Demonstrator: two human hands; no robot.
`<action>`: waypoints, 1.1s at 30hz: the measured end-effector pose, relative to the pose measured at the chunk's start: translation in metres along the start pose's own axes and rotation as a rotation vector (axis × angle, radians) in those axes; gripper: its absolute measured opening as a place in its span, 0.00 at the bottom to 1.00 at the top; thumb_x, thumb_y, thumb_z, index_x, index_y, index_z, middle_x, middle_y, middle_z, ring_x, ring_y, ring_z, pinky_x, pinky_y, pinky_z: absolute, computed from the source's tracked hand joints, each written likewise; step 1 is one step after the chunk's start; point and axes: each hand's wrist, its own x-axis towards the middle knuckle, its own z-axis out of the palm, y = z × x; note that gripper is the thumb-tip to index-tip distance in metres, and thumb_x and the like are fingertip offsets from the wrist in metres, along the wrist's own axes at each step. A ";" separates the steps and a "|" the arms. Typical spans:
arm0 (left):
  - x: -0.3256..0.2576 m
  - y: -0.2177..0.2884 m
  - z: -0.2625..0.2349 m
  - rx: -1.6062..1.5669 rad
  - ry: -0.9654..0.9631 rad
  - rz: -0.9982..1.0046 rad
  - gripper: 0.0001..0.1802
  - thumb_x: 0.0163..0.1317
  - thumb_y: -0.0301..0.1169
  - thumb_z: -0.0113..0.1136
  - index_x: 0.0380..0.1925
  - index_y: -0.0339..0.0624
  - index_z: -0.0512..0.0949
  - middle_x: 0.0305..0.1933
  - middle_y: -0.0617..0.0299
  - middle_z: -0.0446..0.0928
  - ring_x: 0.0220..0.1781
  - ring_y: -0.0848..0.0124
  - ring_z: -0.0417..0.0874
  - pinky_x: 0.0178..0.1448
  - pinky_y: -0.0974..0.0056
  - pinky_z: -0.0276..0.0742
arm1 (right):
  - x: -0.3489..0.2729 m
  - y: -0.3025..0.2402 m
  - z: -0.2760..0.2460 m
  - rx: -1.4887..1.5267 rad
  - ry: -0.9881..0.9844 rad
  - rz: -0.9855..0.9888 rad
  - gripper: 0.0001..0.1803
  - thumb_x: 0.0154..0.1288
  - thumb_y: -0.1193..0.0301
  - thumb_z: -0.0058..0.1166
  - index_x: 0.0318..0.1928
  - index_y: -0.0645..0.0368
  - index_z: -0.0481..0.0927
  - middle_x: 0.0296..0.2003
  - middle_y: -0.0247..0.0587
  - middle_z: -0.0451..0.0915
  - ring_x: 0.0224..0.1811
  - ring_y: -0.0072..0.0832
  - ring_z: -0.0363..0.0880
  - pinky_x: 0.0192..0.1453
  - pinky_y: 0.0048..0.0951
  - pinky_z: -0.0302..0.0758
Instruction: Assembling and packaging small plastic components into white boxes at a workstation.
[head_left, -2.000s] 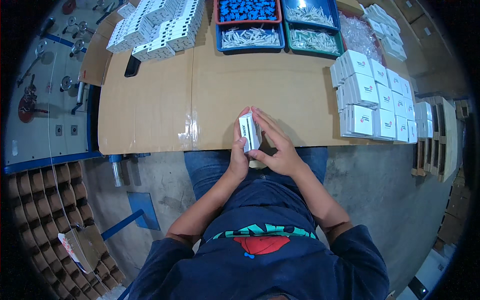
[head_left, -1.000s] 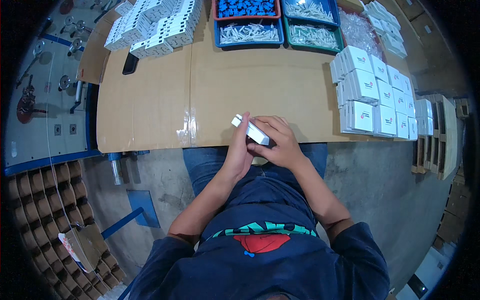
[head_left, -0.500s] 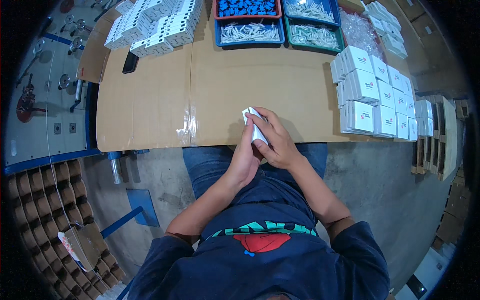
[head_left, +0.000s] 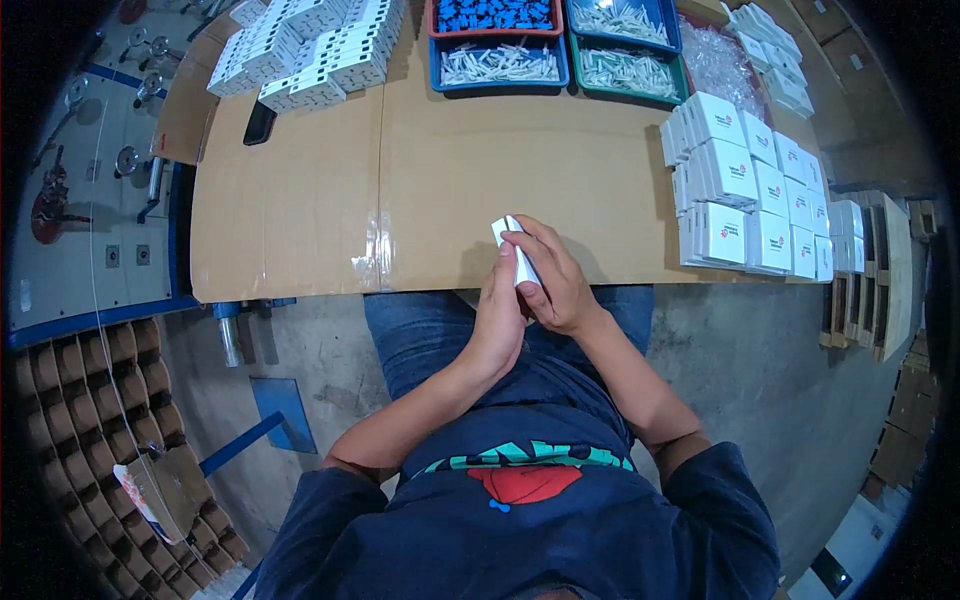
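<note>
Between both hands, just above the table's front edge, stands a small white plastic case (head_left: 525,268) turned on its edge. A narrow lengthwise gap shows near its far end. My left hand (head_left: 498,325) presses against its left side, fingers pointing away from me. From the right, my right hand (head_left: 563,290) is wrapped round it, with the thumb on the near end and fingers over the top. The palms hide much of the case, so I cannot tell what is inside.
Stacked white printed cases (head_left: 720,235) stand at the right; white socketed blocks (head_left: 330,75) are piled far left beside a black phone (head_left: 259,124). At the back, a red tray (head_left: 494,34) holds blue parts, and a blue tray (head_left: 500,88) holds white pegs. Cardboard (head_left: 290,220) covers the table.
My left hand has slid slightly back toward me and its fingers have shifted along the case. The case has turned a little, showing more of its white far end.
</note>
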 end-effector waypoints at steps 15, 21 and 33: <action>0.003 -0.013 -0.004 -0.065 -0.012 0.051 0.30 0.82 0.55 0.38 0.68 0.44 0.67 0.59 0.61 0.74 0.63 0.70 0.76 0.68 0.60 0.71 | 0.002 -0.007 -0.006 0.085 0.005 0.030 0.28 0.81 0.54 0.42 0.66 0.65 0.72 0.66 0.63 0.72 0.67 0.58 0.74 0.70 0.49 0.72; 0.001 -0.006 0.000 -0.122 -0.004 0.062 0.31 0.81 0.56 0.37 0.68 0.45 0.67 0.60 0.62 0.75 0.63 0.70 0.76 0.69 0.60 0.71 | 0.005 -0.005 -0.007 0.035 -0.045 -0.007 0.33 0.81 0.50 0.41 0.68 0.67 0.70 0.67 0.61 0.72 0.67 0.57 0.73 0.71 0.47 0.71; 0.005 0.007 -0.012 -0.031 -0.009 0.013 0.36 0.79 0.63 0.36 0.70 0.48 0.67 0.64 0.62 0.74 0.63 0.68 0.77 0.68 0.59 0.71 | 0.006 -0.008 -0.009 0.066 -0.060 0.040 0.46 0.65 0.56 0.66 0.75 0.66 0.62 0.74 0.60 0.64 0.76 0.53 0.65 0.77 0.45 0.65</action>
